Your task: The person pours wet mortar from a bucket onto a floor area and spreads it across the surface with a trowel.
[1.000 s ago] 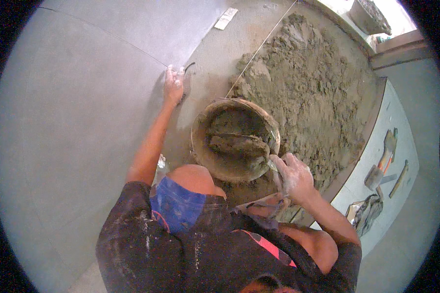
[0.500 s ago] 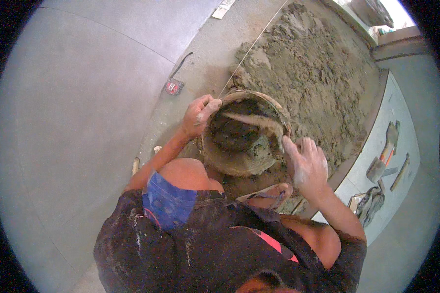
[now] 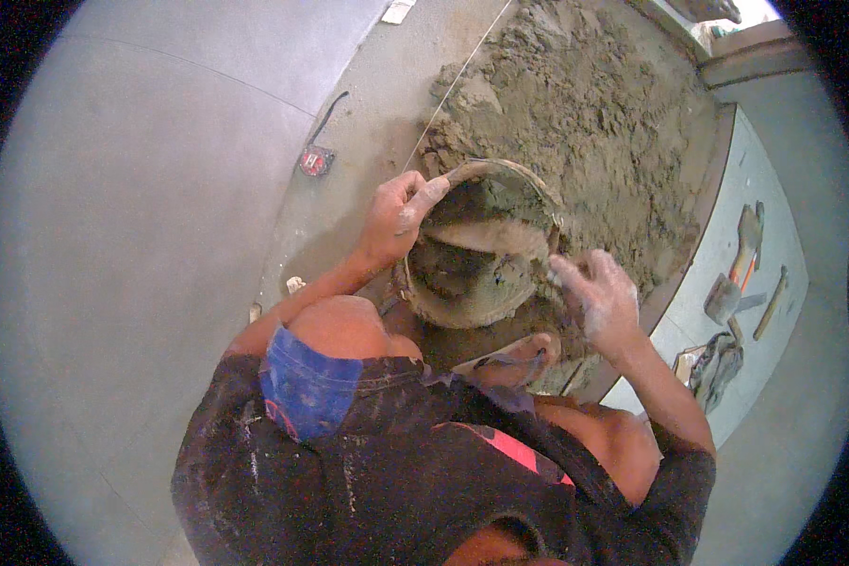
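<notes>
A round bucket point(image 3: 467, 307), crusted with grey mortar, stands tilted in front of me. Closed over its left rim is my left hand point(image 3: 398, 215), thumb on top. My right hand point(image 3: 606, 300), dusted pale, is at the right rim with its fingers curled. What those fingers hold, if anything, I cannot make out. Across the inside of the bucket runs a pale, mortar-coated band point(image 3: 486, 236), blurred, ending near my right fingertips; its kind is unclear. Dark mortar lies below it. Beyond the bucket spreads a rough bed of damp mortar point(image 3: 585, 123).
A stretched string point(image 3: 462, 68) borders the mortar bed. A red tape measure point(image 3: 316, 160) lies beside large grey tiles point(image 3: 160, 170) on the left. On a pale tile point(image 3: 707, 255) at right rest a mallet point(image 3: 724, 298), other tools and a dark cloth point(image 3: 717, 366).
The bucket has tipped slightly, its far rim rising, with my left hand moving along with it. My right hand stays by the right rim. The whole view has shifted a little.
</notes>
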